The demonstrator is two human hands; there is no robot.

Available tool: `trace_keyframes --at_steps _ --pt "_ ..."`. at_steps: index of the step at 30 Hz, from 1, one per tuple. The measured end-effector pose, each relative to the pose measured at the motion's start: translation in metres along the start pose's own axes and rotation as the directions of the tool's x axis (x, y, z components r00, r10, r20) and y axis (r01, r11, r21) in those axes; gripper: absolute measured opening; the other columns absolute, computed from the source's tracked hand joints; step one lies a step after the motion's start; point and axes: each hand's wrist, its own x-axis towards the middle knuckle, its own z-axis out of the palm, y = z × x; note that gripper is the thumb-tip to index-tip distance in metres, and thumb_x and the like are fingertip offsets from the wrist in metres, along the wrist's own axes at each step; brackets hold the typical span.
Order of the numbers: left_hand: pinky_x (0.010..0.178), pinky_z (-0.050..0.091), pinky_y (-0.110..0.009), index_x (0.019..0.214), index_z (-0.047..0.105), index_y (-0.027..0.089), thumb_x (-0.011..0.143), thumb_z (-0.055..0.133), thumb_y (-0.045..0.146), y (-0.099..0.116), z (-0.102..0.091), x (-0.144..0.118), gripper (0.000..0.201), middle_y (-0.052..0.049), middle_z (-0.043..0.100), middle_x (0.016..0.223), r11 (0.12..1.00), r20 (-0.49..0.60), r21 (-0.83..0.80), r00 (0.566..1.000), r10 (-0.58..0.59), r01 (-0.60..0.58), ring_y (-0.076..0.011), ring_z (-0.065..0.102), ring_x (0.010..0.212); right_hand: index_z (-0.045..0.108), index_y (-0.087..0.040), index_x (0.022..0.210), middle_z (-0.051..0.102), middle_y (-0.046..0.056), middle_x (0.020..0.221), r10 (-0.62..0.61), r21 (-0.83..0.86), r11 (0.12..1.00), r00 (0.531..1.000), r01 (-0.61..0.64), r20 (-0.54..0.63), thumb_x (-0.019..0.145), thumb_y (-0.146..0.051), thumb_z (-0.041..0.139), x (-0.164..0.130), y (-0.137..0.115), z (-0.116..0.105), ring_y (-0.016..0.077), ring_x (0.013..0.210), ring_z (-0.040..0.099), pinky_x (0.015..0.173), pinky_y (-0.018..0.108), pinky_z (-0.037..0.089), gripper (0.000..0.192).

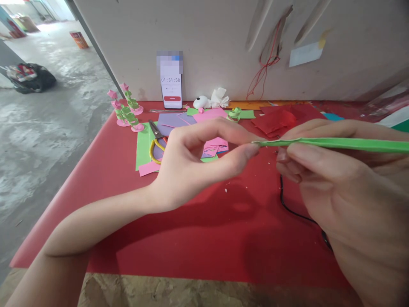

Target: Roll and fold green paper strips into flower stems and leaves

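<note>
A narrow green paper strip [345,144] stretches level between my two hands, above the red tabletop. With thumb and forefinger, my left hand [194,164] pinches its thin, pale-edged left tip. My right hand [345,183] grips the strip farther along, thumb in front and fingers behind, and the strip runs past it out of the right side of the view. Behind my left hand lie scissors [155,145] with yellow and red handles, on green, purple and pink paper sheets [215,114]. The left hand covers part of these.
Pink paper flowers with curled green stems [128,111] stand at the table's back left. A phone [171,83] showing a timer leans on the wall. Red paper pieces [276,120] lie behind my right hand, and a black cable [292,209] runs beneath it.
</note>
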Motion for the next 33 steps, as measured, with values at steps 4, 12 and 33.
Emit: trace_keyframes --at_steps 4,12,33 --pt "0.074 0.057 -0.029 0.080 0.065 0.024 0.078 0.063 0.011 0.0013 -0.0001 0.0001 0.014 0.006 0.070 0.082 0.997 0.043 0.057 0.998 0.052 -0.054 -0.0109 0.065 0.081 0.068 -0.029 0.063 0.063 -0.010 0.067 -0.048 0.042 0.998 0.995 0.045 0.083 0.073 -0.015 0.066 0.0016 0.0009 -0.0014 0.0026 0.060 0.056 0.056 0.015 0.051 0.017" --pt "0.075 0.056 -0.028 0.081 0.065 0.023 0.078 0.064 0.012 -0.0009 -0.0020 0.0024 0.011 0.005 0.072 0.078 0.966 0.044 0.178 0.982 0.184 -0.189 -0.0106 0.065 0.076 0.069 -0.033 0.073 0.064 -0.011 0.071 -0.148 0.101 0.987 0.962 0.128 0.230 0.079 -0.017 0.063 0.0005 0.0052 0.0009 0.0033 0.064 0.056 0.051 0.018 0.047 0.019" --pt "0.068 0.056 -0.028 0.076 0.064 0.023 0.076 0.065 0.010 -0.0009 -0.0023 0.0007 0.013 0.006 0.069 0.076 0.988 -0.005 0.128 0.996 0.092 -0.091 -0.0112 0.065 0.074 0.071 -0.036 0.076 0.067 -0.012 0.073 -0.128 0.066 0.990 0.987 0.122 0.093 0.076 -0.023 0.067 -0.0027 0.0047 0.0048 0.0056 0.066 0.060 0.056 0.021 0.052 0.013"
